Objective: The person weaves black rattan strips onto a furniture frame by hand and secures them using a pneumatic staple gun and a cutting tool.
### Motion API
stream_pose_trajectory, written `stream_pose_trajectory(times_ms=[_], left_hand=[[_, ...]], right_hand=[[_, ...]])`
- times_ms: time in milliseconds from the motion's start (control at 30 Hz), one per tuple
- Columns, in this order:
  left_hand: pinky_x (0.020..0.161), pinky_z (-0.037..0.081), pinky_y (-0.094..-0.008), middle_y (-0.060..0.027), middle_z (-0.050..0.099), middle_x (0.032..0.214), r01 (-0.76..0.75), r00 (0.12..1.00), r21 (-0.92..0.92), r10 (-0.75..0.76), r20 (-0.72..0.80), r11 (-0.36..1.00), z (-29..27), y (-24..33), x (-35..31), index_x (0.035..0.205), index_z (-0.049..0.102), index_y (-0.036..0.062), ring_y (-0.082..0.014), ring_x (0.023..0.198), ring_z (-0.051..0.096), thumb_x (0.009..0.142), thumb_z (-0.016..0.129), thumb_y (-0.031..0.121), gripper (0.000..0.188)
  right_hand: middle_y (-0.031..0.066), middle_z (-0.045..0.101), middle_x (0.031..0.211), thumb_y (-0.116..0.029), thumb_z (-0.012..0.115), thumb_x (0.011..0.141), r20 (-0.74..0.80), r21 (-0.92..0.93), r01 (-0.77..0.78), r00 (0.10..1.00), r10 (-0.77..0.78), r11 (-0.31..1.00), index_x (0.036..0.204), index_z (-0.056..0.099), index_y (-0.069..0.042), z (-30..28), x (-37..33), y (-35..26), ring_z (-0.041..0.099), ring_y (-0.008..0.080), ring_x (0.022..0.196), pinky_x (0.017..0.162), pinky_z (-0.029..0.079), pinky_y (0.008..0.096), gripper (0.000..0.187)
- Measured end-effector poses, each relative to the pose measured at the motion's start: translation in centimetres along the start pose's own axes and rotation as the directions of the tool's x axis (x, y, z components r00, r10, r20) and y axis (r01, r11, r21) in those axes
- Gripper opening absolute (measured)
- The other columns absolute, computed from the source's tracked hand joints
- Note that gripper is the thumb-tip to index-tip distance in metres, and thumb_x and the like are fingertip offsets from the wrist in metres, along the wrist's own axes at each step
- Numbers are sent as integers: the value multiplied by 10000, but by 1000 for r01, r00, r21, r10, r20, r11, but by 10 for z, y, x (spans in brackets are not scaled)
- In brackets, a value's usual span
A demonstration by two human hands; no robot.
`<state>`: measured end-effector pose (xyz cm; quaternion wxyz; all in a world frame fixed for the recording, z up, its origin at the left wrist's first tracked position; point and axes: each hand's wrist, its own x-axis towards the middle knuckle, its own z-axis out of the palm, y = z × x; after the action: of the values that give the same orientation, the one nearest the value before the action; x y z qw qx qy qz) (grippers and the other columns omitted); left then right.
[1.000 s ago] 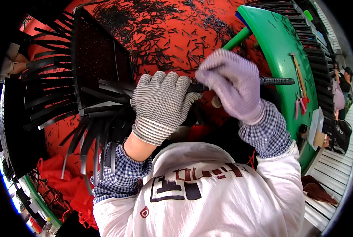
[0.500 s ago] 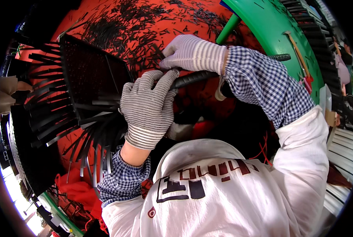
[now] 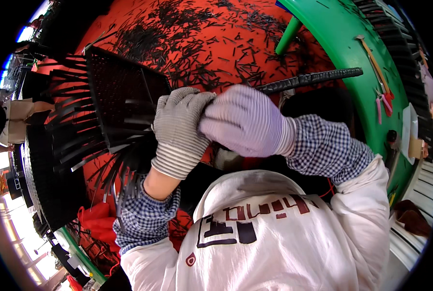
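My left hand (image 3: 180,128), in a grey striped knit glove, has its fingers bent round the near end of a black wrapped rod (image 3: 313,80), where that end meets black woven work. My right hand (image 3: 248,121), in a pale lilac glove and slightly blurred, lies against the left one with its fingers curled. Whatever is inside those fingers is hidden. The rod runs out from behind the right hand toward the upper right. Beside my left hand stands a dark woven panel (image 3: 124,87), with many loose black strips (image 3: 78,114) fanning out from its edge.
Short black strip scraps (image 3: 148,39) litter the red floor (image 3: 226,63). On the right, a green table (image 3: 337,43) bears a hammer (image 3: 371,60) and pink-and-red-handled cutters (image 3: 385,99). Red cloth (image 3: 97,223) lies at lower left. Another person's arm (image 3: 39,106) shows at the far left.
My right hand has come down and toward me, and its fingers have curled beside the left hand. The left hand keeps its hold. More of the rod's far part shows.
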<state>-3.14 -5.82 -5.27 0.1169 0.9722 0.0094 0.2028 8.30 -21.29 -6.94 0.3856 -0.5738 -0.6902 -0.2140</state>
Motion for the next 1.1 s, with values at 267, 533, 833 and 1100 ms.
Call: stream_pose_trajectory(times_ms=[267,533,833,1100], left_hand=[[865,563,-333,-119,733,1052,561,708,-286,-270,653,777,-12,8,36,1225,673,12,-238,972,705,915,670,33,310],[899,536,-276,-86,706,1115,563,753,-557,-101,650,610,4,-11,39,1295,642,-15,-150,994,654,1017,545,83,310],[795,547,-298,-106,715,1001,513,821,-456,-261,508,727,5,1,33,1185,697,14,-165,849,657,1005,540,87,249],[725,561,-304,-121,732,932,437,899,-573,-335,282,693,5,-6,26,1077,709,4,-165,804,710,990,569,72,179]], right_hand=[[45,679,1013,-163,651,797,149,-66,125,982,-114,990,1066,703,-87,-8,-53,14,657,220,993,1049,486,439,284],[60,622,1119,-136,636,838,62,13,-5,998,5,1000,1152,713,-107,-8,-50,23,610,254,1038,992,487,444,325],[56,597,1122,-166,649,780,168,-130,164,976,-141,978,1133,692,-133,-8,-36,27,592,244,960,922,497,416,357],[105,633,1068,-76,741,710,124,-28,96,988,-92,995,1096,733,-39,-5,-36,29,633,322,972,897,563,457,388]])
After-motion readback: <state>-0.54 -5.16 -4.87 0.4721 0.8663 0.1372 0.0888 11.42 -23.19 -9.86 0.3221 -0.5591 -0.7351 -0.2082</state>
